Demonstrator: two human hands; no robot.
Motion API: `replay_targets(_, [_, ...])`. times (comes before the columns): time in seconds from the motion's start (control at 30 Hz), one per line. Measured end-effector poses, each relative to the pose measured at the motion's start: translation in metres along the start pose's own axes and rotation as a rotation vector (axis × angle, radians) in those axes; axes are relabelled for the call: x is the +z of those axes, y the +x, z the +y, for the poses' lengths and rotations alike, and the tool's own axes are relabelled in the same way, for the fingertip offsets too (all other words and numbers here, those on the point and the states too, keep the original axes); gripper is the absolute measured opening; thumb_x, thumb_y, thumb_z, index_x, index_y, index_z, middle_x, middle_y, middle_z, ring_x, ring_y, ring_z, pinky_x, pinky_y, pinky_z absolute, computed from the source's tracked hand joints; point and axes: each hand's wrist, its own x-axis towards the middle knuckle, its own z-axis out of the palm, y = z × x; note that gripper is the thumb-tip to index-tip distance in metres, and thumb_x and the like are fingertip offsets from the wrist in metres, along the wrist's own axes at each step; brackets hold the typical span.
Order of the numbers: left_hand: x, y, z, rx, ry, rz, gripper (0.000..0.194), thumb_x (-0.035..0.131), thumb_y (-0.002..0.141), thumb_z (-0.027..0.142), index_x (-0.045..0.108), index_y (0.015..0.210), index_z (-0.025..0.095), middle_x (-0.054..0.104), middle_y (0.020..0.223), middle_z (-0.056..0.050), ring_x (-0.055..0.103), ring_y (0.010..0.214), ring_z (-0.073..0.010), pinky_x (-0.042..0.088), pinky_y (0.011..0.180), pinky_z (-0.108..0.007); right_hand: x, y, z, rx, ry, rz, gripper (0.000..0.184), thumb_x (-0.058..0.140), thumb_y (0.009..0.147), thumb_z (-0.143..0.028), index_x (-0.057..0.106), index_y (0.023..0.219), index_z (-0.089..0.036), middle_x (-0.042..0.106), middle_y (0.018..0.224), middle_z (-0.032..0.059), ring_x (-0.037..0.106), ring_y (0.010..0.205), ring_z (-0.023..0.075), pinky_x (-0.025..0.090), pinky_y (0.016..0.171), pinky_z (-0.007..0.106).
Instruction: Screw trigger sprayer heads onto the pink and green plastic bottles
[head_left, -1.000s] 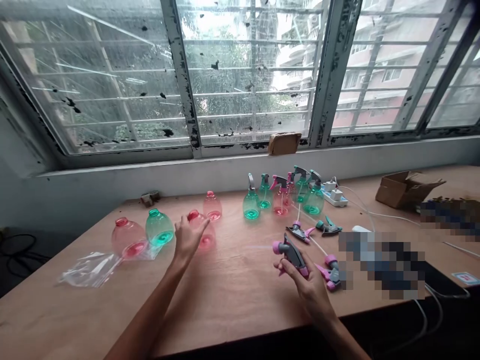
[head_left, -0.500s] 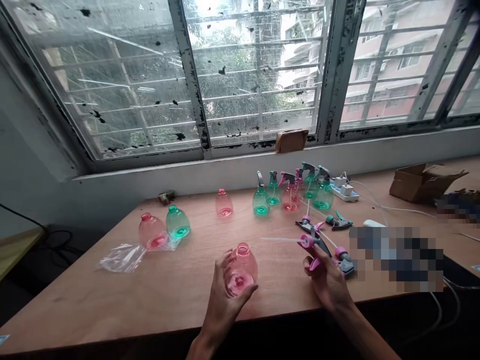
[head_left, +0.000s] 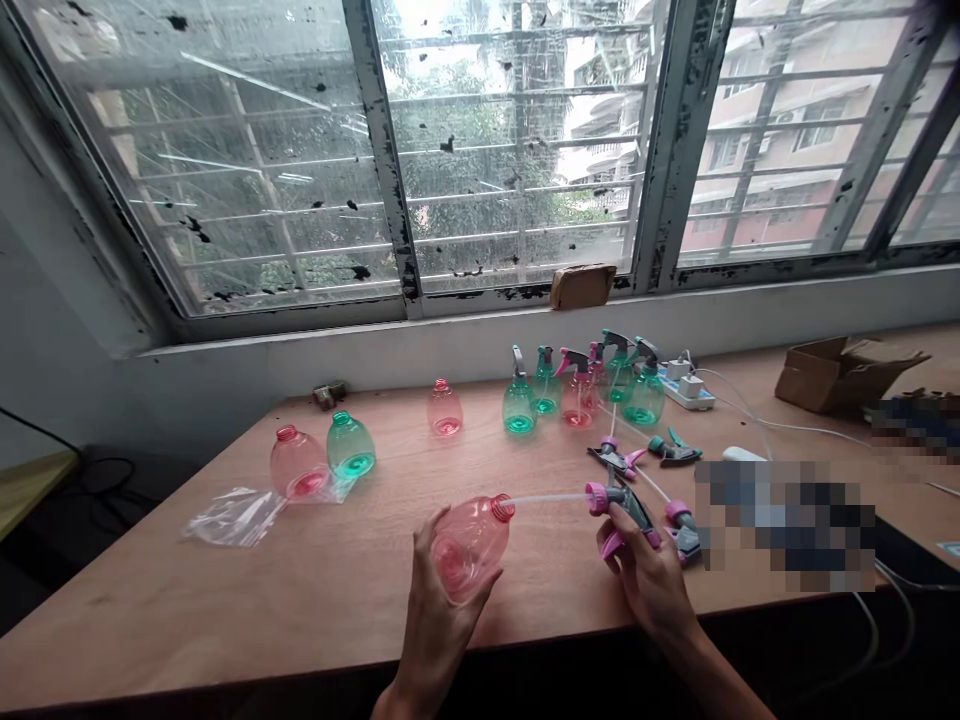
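My left hand (head_left: pixel 442 610) is wrapped round a clear pink bottle (head_left: pixel 474 545), tilted so its open neck points right. In my right hand (head_left: pixel 649 575) is a grey and pink spray head (head_left: pixel 626 505), its collar facing left. The thin dip tube (head_left: pixel 547 498) runs from that collar to the bottle's neck, with its tip at the mouth. Just beyond my right hand lie more loose spray heads: a pink and grey one (head_left: pixel 619 458), another with a pink collar (head_left: pixel 684 530), and a green and grey one (head_left: pixel 675 448).
Several bottles with spray heads, one a green bottle (head_left: pixel 519 408), stand by the wall. Capless pink (head_left: pixel 446 410) and green bottles (head_left: pixel 351 445) and a plastic bag (head_left: pixel 236 517) are further left. A power strip (head_left: pixel 686 390) and cardboard box (head_left: pixel 844 375) sit at right.
The pink bottle has tipped from nearly upright to leaning right. The spray head has come level with its neck, and the tube's tip now meets the mouth.
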Motion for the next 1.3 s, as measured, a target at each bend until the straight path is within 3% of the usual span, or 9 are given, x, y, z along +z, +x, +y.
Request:
replay_targets(0.1, [0.0, 0.001, 0.0, 0.016, -0.002, 0.024, 0.065, 0.074, 0.085, 0.035, 0.036, 0.137, 0.03, 0.047, 0.146, -0.012, 0.045, 0.14, -0.0332, 0.036, 0.117, -0.061, 0.001, -0.001, -0.002, -0.03, -0.008, 0.019, 0.022, 0.081, 0.082, -0.039, 0.068, 0.085, -0.022, 0.06, 0.063, -0.0018, 0.045, 0.053, 0.0138, 0.035, 0.043, 0.021])
replay_targets(0.27, [-0.005, 0.005, 0.007, -0.019, 0.025, 0.024, 0.055, 0.074, 0.086, 0.035, 0.046, 0.133, 0.033, 0.031, 0.158, -0.01, 0.032, 0.148, -0.0374, 0.031, 0.118, -0.065, -0.002, -0.001, -0.001, -0.066, -0.03, 0.056, 0.024, 0.077, 0.084, -0.041, 0.066, 0.075, -0.022, 0.063, 0.064, 0.0003, 0.051, 0.056, 0.0155, 0.038, 0.044, 0.022])
replay_targets(0.4, [-0.008, 0.006, 0.005, 0.0, 0.013, 0.019, 0.058, 0.069, 0.09, 0.03, 0.04, 0.14, 0.034, 0.044, 0.148, -0.008, 0.041, 0.143, -0.0321, 0.035, 0.118, -0.059, -0.004, -0.005, 0.0, -0.109, -0.074, 0.058, 0.019, 0.078, 0.084, -0.04, 0.069, 0.084, -0.023, 0.064, 0.061, -0.0015, 0.053, 0.054, 0.0158, 0.038, 0.044, 0.023])
replay_targets(0.57, [-0.001, -0.001, -0.004, 0.093, 0.062, 0.054, 0.069, 0.066, 0.092, 0.022, 0.026, 0.146, 0.033, 0.035, 0.156, -0.013, 0.035, 0.146, -0.0328, 0.034, 0.117, -0.06, -0.003, 0.002, -0.007, 0.036, -0.261, -0.094, 0.024, 0.078, 0.085, -0.042, 0.072, 0.086, -0.019, 0.069, 0.067, 0.0002, 0.056, 0.055, 0.0145, 0.044, 0.052, 0.024])
replay_targets(0.67, [0.004, -0.005, -0.007, 0.151, 0.103, -0.012, 0.069, 0.071, 0.089, 0.021, 0.032, 0.144, 0.035, 0.032, 0.16, -0.013, 0.033, 0.147, -0.0348, 0.033, 0.116, -0.061, 0.0, 0.006, -0.012, 0.213, -0.279, -0.285, 0.029, 0.081, 0.081, -0.042, 0.073, 0.093, -0.016, 0.075, 0.075, 0.0043, 0.065, 0.062, 0.0176, 0.05, 0.06, 0.026])
replay_targets(0.77, [0.002, -0.005, -0.007, 0.154, 0.131, -0.101, 0.07, 0.074, 0.088, 0.024, 0.035, 0.145, 0.038, 0.03, 0.162, -0.012, 0.033, 0.146, -0.0366, 0.032, 0.116, -0.062, 0.001, 0.003, -0.01, 0.276, -0.283, -0.389, 0.036, 0.084, 0.078, -0.04, 0.066, 0.1, -0.019, 0.075, 0.072, 0.0015, 0.07, 0.062, 0.0199, 0.051, 0.054, 0.025])
replay_targets(0.87, [-0.001, -0.002, -0.004, 0.123, 0.118, -0.191, 0.074, 0.073, 0.09, 0.028, 0.029, 0.149, 0.04, 0.03, 0.162, -0.011, 0.032, 0.147, -0.0355, 0.032, 0.117, -0.061, -0.001, -0.001, -0.005, 0.286, -0.331, -0.392, 0.044, 0.085, 0.077, -0.041, 0.061, 0.108, -0.021, 0.071, 0.073, -0.0027, 0.072, 0.053, 0.0196, 0.045, 0.042, 0.021])
replay_targets(0.97, [-0.002, 0.001, -0.001, 0.074, 0.074, -0.284, 0.081, 0.073, 0.089, 0.031, 0.023, 0.151, 0.041, 0.033, 0.161, -0.01, 0.033, 0.148, -0.0339, 0.034, 0.117, -0.06, -0.003, -0.002, 0.0, 0.278, -0.392, -0.368, 0.047, 0.087, 0.074, -0.043, 0.061, 0.105, -0.021, 0.07, 0.071, -0.0037, 0.073, 0.051, 0.0198, 0.048, 0.04, 0.021])
replay_targets(1.3, [-0.005, 0.006, -0.001, -0.081, -0.109, -0.373, 0.082, 0.076, 0.085, 0.031, 0.025, 0.149, 0.037, 0.042, 0.155, -0.009, 0.041, 0.144, -0.0329, 0.034, 0.119, -0.056, -0.005, 0.001, 0.0, 0.254, -0.4, -0.413, 0.045, 0.089, 0.071, -0.046, 0.072, 0.099, -0.014, 0.075, 0.072, 0.0029, 0.071, 0.063, 0.0211, 0.06, 0.06, 0.03])
